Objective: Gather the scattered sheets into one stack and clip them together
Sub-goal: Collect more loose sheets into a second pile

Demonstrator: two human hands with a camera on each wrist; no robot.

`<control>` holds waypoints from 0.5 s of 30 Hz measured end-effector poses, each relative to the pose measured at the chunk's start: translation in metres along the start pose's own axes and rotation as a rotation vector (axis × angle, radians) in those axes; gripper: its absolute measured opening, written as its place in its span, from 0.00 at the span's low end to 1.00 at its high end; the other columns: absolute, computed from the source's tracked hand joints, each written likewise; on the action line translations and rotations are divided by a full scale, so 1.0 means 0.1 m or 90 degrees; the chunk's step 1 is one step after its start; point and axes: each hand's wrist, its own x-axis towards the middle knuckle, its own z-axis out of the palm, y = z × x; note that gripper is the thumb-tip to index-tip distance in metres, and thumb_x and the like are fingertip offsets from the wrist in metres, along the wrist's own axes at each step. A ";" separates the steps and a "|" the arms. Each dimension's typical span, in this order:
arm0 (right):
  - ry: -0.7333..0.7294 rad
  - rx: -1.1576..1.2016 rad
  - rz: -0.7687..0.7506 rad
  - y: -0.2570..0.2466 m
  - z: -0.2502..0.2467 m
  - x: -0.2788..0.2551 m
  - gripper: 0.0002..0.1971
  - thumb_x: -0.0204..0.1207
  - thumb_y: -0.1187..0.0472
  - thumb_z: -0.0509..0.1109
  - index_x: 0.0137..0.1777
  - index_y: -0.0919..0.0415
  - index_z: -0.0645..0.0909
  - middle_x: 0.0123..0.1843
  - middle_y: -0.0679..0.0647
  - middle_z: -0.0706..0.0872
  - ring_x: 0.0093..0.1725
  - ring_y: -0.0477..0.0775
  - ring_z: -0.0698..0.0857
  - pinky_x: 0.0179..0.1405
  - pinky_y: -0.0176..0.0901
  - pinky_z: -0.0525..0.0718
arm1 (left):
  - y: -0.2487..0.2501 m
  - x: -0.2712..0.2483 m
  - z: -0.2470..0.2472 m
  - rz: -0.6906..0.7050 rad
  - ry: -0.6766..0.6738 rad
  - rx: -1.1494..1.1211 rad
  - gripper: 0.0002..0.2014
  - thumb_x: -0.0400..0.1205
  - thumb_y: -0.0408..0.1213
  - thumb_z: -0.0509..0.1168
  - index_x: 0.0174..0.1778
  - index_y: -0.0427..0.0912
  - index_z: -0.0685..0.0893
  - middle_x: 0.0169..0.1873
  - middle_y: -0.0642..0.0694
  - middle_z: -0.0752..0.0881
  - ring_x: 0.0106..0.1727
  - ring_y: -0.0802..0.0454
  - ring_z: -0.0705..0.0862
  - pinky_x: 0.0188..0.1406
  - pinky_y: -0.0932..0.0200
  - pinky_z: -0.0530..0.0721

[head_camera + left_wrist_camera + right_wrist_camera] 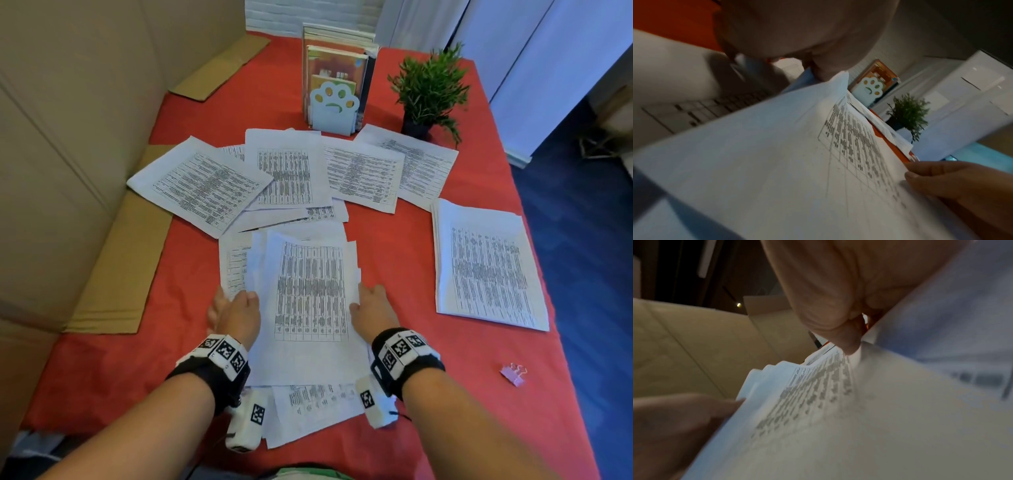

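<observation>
In front of the bookend [334,108], your left hand [236,313] and right hand [371,308] pinch the loose bundle [308,294] at its side edges; square it by tapping before reaching further.

Looking like a home desk or small office corner: red cloth [428,246] covering the table, paw-shaped bookend [334,108] propping up books [337,56], small potted plant [430,89] sitting beside it, printed sheets [287,174] lying around, cardboard panels [68,137] leaning at left.
</observation>
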 end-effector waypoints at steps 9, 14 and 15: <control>-0.016 0.149 0.032 0.15 -0.06 -0.09 0.22 0.77 0.62 0.66 0.70 0.59 0.68 0.65 0.58 0.82 0.63 0.60 0.82 0.61 0.46 0.78 | -0.18 0.07 -0.10 0.078 -0.037 -0.054 0.19 0.79 0.49 0.59 0.58 0.41 0.84 0.71 0.47 0.68 0.66 0.45 0.73 0.62 0.64 0.69; 0.029 0.259 0.040 0.21 -0.08 -0.15 0.15 0.74 0.74 0.61 0.57 0.60 0.78 0.49 0.55 0.85 0.49 0.56 0.85 0.43 0.36 0.78 | -0.22 0.05 -0.21 0.102 -0.019 0.046 0.16 0.78 0.34 0.66 0.62 0.45 0.82 0.75 0.40 0.65 0.72 0.37 0.69 0.73 0.47 0.67; 0.030 0.302 0.046 0.22 -0.08 -0.17 0.16 0.74 0.75 0.61 0.57 0.60 0.79 0.47 0.53 0.86 0.46 0.52 0.85 0.37 0.33 0.78 | -0.20 0.06 -0.24 0.105 -0.025 0.006 0.22 0.76 0.32 0.68 0.67 0.42 0.77 0.70 0.38 0.70 0.67 0.39 0.73 0.70 0.49 0.71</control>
